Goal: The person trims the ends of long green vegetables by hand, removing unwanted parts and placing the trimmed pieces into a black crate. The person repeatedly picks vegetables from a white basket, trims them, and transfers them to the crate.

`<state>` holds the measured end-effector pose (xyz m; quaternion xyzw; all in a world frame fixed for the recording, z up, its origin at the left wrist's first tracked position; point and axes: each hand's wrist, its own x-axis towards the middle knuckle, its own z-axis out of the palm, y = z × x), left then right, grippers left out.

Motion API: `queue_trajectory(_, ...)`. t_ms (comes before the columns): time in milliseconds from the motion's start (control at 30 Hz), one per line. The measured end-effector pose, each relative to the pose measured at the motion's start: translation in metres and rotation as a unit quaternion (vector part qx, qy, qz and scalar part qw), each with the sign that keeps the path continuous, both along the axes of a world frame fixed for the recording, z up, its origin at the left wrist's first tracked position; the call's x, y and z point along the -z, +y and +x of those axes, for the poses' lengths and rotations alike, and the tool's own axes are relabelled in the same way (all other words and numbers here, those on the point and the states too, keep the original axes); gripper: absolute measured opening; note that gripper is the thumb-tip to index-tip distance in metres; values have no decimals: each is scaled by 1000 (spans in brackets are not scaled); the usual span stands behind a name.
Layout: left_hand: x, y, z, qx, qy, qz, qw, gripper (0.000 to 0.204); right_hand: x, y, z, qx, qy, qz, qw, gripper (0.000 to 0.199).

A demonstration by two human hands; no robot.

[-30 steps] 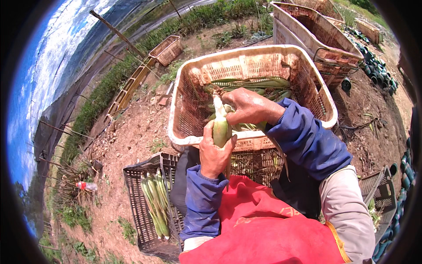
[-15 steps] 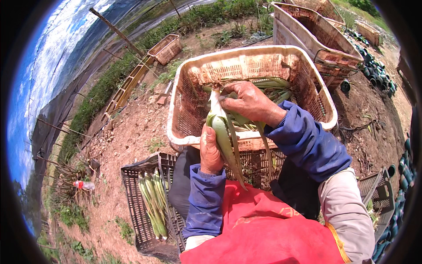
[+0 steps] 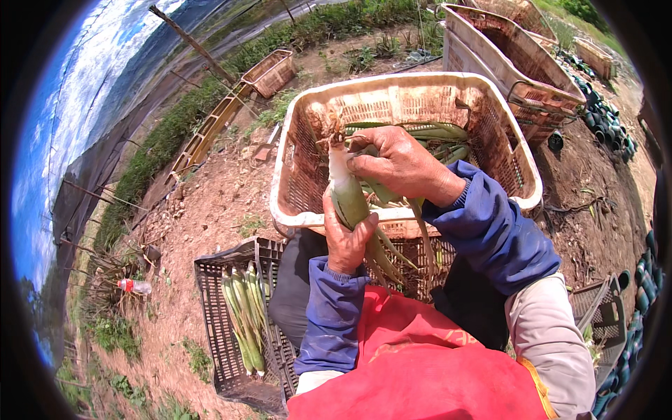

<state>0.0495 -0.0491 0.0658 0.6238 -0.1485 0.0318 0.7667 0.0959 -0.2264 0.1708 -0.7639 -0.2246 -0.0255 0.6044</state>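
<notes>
Outdoors, both hands (image 3: pixel 346 234) on a green stalk (image 3: pixel 350 199) over a beige crate (image 3: pixel 294 175).

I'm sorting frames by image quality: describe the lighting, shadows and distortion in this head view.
Head view: hard sunlight, the right hand casting a sharp shadow on the stalk held by the left hand; fisheye bends the beige crate rim and blacks out the corners; centre sharp, no blur.

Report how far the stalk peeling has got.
Done: a few peeled stalks lie in the dark crate. In hand: the left hand grips one stalk while the right hand pulls its outer leaves down. Left: unpeeled stalks wait in the tan basket.
</notes>
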Motion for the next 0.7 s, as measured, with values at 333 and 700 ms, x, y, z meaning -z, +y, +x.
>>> queue_trajectory(333, -6, -9, -14, 202, 103, -245, 943, 62, 4, -27, 11, -109, 54, 21, 992, 15)
queue_trajectory(700, -32, 34, -9, 260, 33, -483, 836, 75, 62, -70, 47, 109, 195, 183, 957, 45)
